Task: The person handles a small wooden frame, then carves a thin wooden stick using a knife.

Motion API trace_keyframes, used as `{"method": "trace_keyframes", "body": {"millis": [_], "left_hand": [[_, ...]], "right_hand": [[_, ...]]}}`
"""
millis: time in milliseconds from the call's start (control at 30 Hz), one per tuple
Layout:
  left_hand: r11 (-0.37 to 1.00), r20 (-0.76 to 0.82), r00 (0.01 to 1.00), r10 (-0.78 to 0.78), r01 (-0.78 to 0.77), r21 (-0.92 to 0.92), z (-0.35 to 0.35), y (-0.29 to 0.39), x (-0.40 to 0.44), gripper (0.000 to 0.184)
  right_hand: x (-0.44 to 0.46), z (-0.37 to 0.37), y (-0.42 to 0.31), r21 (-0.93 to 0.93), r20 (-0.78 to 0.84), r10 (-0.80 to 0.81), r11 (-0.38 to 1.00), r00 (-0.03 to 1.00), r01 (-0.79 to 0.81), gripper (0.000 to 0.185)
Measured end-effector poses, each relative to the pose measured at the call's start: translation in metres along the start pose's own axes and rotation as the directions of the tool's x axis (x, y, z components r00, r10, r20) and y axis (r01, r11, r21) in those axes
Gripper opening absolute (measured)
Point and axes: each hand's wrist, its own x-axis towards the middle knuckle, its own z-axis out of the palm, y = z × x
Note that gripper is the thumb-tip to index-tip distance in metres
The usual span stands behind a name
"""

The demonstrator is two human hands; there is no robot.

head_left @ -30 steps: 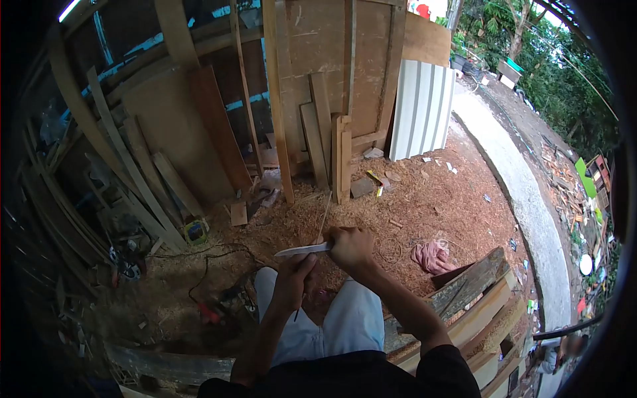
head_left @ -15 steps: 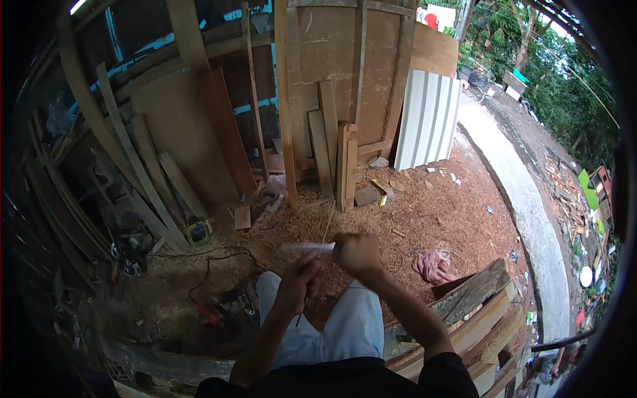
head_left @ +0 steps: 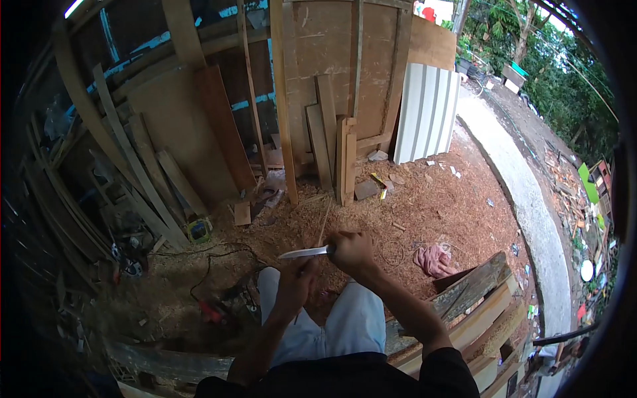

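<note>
My right hand [head_left: 352,255] is closed around the handle of a knife [head_left: 305,253], whose pale blade points left. A thin stick [head_left: 324,221] slants up and away from my left hand [head_left: 296,284], which is closed on it. The stick's lower end shows faintly below that hand, above my lap. The blade crosses the stick just above my left fingers; whether it touches the wood I cannot tell. My fingers hide the knife's handle and the middle of the stick.
Boards [head_left: 345,162] lean against the wooden wall ahead. Wood shavings cover the ground, with a pink cloth [head_left: 434,261] at right. Stacked planks [head_left: 474,298] lie by my right elbow. A red tool [head_left: 211,312] and a cable lie at left. A concrete path [head_left: 524,179] runs along the right.
The knife was blurred by motion and now shows sharply, its tip tilted slightly downward to the left. My right hand has shifted a little left. Both hands keep their hold.
</note>
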Motion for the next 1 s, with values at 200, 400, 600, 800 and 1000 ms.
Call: {"method": "trace_keyframes", "body": {"millis": [200, 400, 600, 800, 1000], "left_hand": [[0.997, -0.012, 1.000, 0.028, -0.029, -0.073, 0.003, 0.013, -0.004, 0.034], [0.996, 0.033, 0.999, 0.016, -0.013, -0.091, 0.001, 0.015, 0.000, 0.034], [0.997, 0.000, 0.999, -0.038, 0.038, -0.062, -0.006, 0.005, 0.013, 0.033], [0.999, -0.030, 0.999, -0.022, 0.023, 0.029, -0.010, 0.012, 0.000, 0.031], [0.997, -0.057, 0.997, -0.042, 0.038, -0.073, -0.007, -0.006, 0.027, 0.033]], "right_hand": [[0.018, 0.005, 0.011, -0.043, -0.174, 0.074, 0.996, 0.982, -0.083, 0.009], [0.038, 0.001, 0.034, -0.170, -0.137, 0.184, 0.964, 0.973, -0.206, 0.013], [0.047, -0.001, 0.051, -0.266, -0.044, 0.352, 0.898, 0.935, -0.350, 0.016], [0.058, 0.011, 0.120, -0.183, -0.118, 0.562, 0.798, 0.818, -0.574, 0.025], [0.017, 0.017, 0.020, -0.038, -0.072, 0.019, 0.999, 0.997, -0.022, 0.014]]}}
